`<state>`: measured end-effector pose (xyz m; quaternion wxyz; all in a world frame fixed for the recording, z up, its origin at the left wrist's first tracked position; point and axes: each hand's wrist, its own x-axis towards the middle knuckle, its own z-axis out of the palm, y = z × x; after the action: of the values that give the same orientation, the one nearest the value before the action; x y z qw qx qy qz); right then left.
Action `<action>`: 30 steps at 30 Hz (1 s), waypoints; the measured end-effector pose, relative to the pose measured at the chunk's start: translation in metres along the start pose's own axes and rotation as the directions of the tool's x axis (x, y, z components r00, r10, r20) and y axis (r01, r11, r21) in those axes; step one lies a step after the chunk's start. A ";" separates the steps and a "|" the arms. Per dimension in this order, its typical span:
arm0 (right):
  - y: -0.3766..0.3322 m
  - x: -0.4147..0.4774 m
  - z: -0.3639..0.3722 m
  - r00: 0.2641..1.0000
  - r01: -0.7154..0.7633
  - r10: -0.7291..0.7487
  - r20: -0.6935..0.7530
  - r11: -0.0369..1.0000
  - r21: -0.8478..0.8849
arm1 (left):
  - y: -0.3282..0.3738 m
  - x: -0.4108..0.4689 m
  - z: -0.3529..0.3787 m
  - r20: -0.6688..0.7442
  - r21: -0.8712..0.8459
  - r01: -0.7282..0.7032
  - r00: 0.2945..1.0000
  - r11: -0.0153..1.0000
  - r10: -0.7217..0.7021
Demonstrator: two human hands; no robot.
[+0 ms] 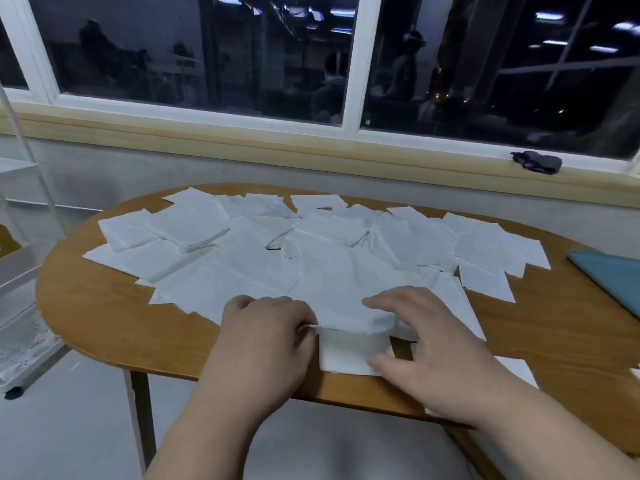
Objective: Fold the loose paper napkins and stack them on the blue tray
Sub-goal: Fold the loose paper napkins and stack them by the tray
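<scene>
At the near edge of the surface [104,323] the napkin [349,355] lies half folded: the left hand [266,330] pinches its crease and the right hand [429,348] rests spread fingers on it, gripping nothing. It looks thin and limp and likely tears easily, so take corners lightly. Beyond, loose napkins [311,258] overlap and may drag along; the blue tray [616,282] sits far right

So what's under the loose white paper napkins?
Under the white paper napkins, only the brown wooden oval table shows, at its edges and through small gaps; anything else is covered.
</scene>
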<state>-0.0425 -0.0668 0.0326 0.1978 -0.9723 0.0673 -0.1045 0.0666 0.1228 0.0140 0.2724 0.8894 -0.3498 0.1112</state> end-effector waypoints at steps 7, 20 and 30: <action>-0.015 -0.037 0.008 0.954 -0.007 0.051 -0.294 0.989 0.147 | 0.017 -0.011 -0.014 0.127 -0.064 -0.188 0.973 0.980 0.195; 0.000 -0.040 0.004 0.875 -0.303 0.408 -0.261 0.882 0.362 | 0.014 -0.015 -0.005 0.165 -0.259 0.005 0.986 0.966 0.039; 0.006 -0.052 0.024 0.985 -0.108 0.087 -0.150 0.985 -0.136 | -0.001 -0.006 0.019 0.013 -0.093 0.032 0.999 0.995 -0.031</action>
<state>-0.0881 -0.0543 -0.0008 0.1271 -0.9695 0.1362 -0.1590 0.0630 0.1166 -0.0045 0.3133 0.8818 -0.3419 0.0851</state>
